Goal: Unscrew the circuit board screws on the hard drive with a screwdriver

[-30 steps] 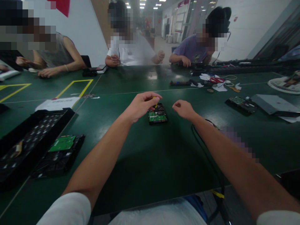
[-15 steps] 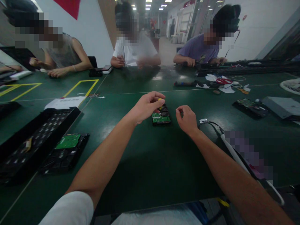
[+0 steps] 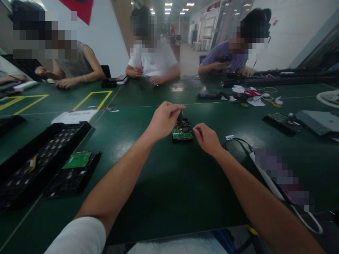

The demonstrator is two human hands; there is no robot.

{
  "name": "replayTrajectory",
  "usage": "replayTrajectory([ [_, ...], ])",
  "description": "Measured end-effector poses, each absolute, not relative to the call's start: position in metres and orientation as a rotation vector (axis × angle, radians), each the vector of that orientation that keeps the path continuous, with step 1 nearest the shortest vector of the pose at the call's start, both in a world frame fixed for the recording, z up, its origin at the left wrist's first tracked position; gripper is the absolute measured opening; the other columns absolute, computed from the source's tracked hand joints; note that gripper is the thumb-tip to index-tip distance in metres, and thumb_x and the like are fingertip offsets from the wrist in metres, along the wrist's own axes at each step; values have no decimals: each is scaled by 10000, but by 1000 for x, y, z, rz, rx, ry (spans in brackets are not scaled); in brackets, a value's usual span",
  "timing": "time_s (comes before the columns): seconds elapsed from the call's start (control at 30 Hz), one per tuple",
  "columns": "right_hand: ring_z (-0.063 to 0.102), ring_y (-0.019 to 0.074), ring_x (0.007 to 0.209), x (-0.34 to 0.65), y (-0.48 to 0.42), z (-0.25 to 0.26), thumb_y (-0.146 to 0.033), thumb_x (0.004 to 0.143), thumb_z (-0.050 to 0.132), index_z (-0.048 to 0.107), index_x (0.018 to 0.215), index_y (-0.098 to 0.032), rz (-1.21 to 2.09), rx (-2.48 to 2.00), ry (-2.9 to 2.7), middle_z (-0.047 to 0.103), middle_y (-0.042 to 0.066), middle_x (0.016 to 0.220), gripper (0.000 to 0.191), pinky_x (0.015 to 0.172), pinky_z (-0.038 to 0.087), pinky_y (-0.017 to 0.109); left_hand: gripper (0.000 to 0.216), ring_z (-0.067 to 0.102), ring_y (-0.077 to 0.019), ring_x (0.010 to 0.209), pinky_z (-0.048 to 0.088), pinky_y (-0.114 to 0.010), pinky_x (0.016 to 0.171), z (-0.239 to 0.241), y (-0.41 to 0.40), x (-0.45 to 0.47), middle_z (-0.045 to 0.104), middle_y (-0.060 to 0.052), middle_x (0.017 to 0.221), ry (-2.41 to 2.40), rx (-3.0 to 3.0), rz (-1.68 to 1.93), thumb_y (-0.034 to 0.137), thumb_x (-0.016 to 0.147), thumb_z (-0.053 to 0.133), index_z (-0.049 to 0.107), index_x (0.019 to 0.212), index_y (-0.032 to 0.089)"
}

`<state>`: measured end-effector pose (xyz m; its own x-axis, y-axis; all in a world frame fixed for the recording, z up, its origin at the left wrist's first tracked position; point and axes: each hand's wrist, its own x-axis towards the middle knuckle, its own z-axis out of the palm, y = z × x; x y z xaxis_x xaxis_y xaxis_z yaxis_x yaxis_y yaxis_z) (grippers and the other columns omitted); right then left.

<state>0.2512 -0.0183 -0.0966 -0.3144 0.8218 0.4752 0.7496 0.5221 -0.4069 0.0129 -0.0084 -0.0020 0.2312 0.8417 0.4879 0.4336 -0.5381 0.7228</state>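
A small hard drive (image 3: 182,132) with a green circuit board lies face up in the middle of the green table (image 3: 169,183). My left hand (image 3: 164,120) hovers over its far left corner, fingers pinched on a small dark screwdriver (image 3: 180,118) standing on the drive. My right hand (image 3: 208,138) is just right of the drive, thumb and forefinger pinched together beside its edge; what they hold is too small to see.
A black slotted tray (image 3: 39,155) and another drive with a green board (image 3: 76,162) lie at the left. More drives (image 3: 282,121), a grey case (image 3: 317,121), scissors (image 3: 251,92) and papers are at the right. A white cable (image 3: 278,190) runs under my right arm. Three people sit opposite.
My right hand has moved left, up to the drive's right edge. The yellow part seen in my left hand's grip earlier is now hidden, and a dark tool shows.
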Motion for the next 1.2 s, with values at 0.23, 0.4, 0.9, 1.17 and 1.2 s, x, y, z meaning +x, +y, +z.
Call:
replayTrajectory([
  [0.23, 657, 236, 849, 242, -24, -97, -361, 1071, 438, 568, 1124, -223, 269, -1306, -2207, 712, 84, 1015, 197, 770, 448, 341, 361, 668, -213, 1028, 537, -382, 983, 12, -20, 12, 716, -93, 1132, 1289, 2448, 1182, 183, 996, 506, 785, 1221, 226],
  [0.4, 654, 232, 815, 244, -22, -99, -354, 1070, 436, 568, 1126, -216, 242, -1340, -2220, 713, 81, 988, 199, 745, 428, 335, 322, 697, -244, 1141, 529, -402, 1049, 15, -22, 9, 765, -73, 1229, 1223, 2430, 1123, 205, 969, 576, 780, 1218, 231],
  [0.9, 654, 232, 831, 243, -23, -99, -317, 1062, 433, 562, 1111, -214, 253, -1320, -2248, 719, 88, 1030, 172, 733, 418, 332, 147, 709, -193, 901, 556, -347, 890, 11, -18, 10, 772, -49, 1011, 1194, 2403, 1160, 265, 908, 709, 732, 1042, 209],
  [1.17, 658, 237, 858, 243, -21, -101, -323, 1067, 425, 554, 1115, -225, 236, -1327, -2273, 707, 91, 1079, 170, 744, 430, 341, 284, 705, -199, 966, 566, -357, 925, 11, -19, 11, 738, -80, 1153, 1188, 2411, 1160, 250, 897, 715, 698, 1176, 204],
  [1.2, 657, 236, 856, 243, -21, -102, -325, 1069, 424, 554, 1117, -225, 240, -1329, -2273, 706, 91, 1081, 171, 741, 430, 340, 285, 702, -202, 977, 565, -360, 931, 11, -20, 11, 732, -86, 1166, 1182, 2418, 1157, 246, 898, 713, 701, 1179, 200],
])
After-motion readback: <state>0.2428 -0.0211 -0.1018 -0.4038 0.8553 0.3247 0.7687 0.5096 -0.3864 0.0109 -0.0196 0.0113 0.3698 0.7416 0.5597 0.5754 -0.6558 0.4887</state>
